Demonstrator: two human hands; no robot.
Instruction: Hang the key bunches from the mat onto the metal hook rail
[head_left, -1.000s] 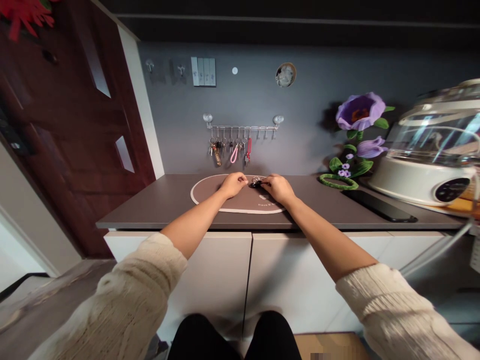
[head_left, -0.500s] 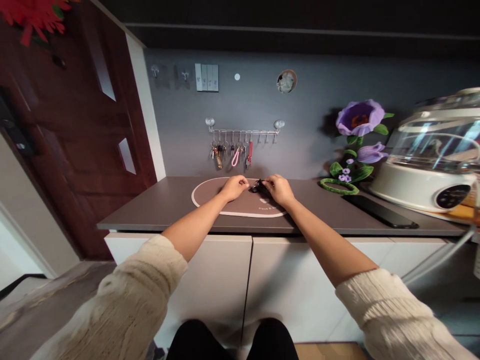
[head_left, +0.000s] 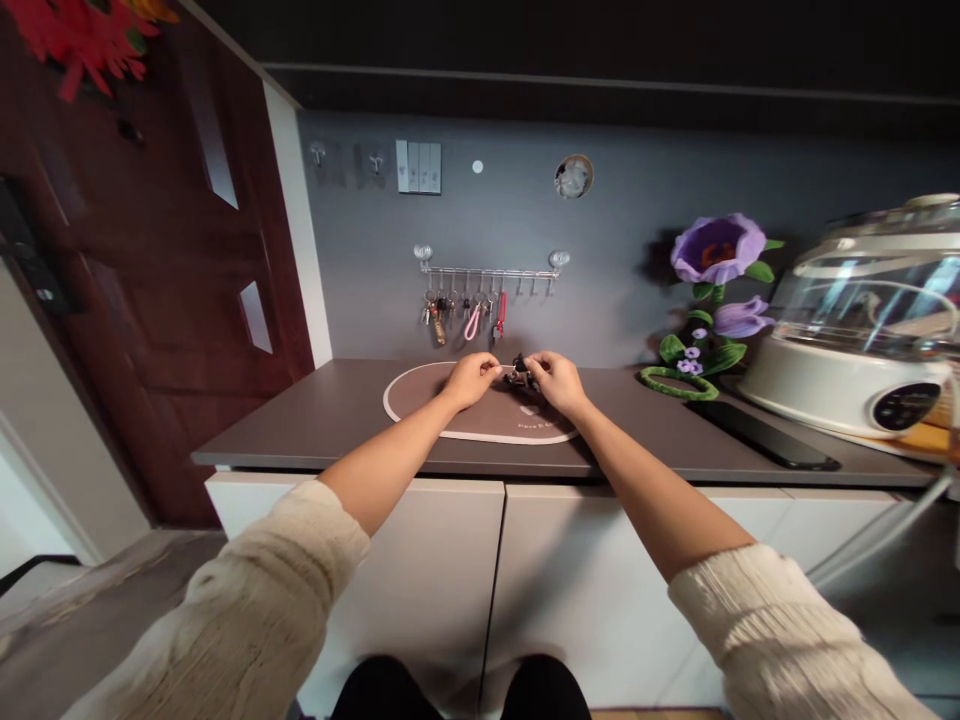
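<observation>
A small dark bunch (head_left: 519, 376), apparently keys on a ring, is between the two hands over the oval mat (head_left: 420, 395); whether it touches the mat is unclear. At its three o'clock, the right hand (head_left: 553, 378) pinches it in thumb and fingertips. At nine o'clock, the left hand (head_left: 472, 380) has its fingertips drawn nearly together just beside it; whether they grip any part I cannot tell. Handling looks unfinished: this bunch is in the fingers, while other key sets (head_left: 472, 320) hang at eleven o'clock from the hook rail (head_left: 491, 272). Farther out on the bench (head_left: 300, 410), a purple flower ornament (head_left: 718, 250) stands at two o'clock, a black phone (head_left: 765, 434) past three.
</observation>
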